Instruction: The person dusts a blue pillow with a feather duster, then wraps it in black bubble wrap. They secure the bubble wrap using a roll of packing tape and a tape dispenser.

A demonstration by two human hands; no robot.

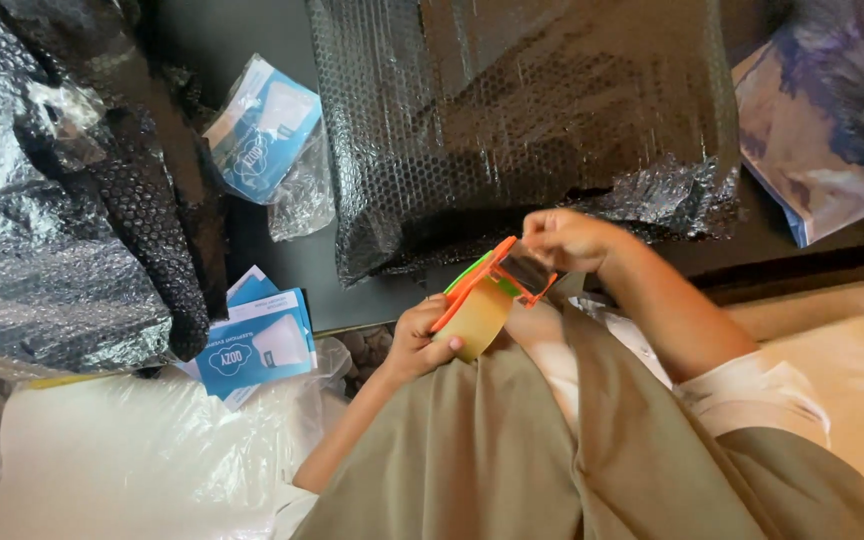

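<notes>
Together, left hand (414, 340) and right hand (567, 240) clasp an orange tape dispenser (492, 285) holding a tape roll (477, 320).

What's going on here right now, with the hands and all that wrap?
A person holds an orange tape dispenser over their lap with both hands. The left hand grips the roll of tan tape from below, and the right hand pinches the dispenser's front end. Ahead lies a bundle in black bubble wrap, more black bubble wrap sits at the left, and blue-and-white boxes lie beside it.
</notes>
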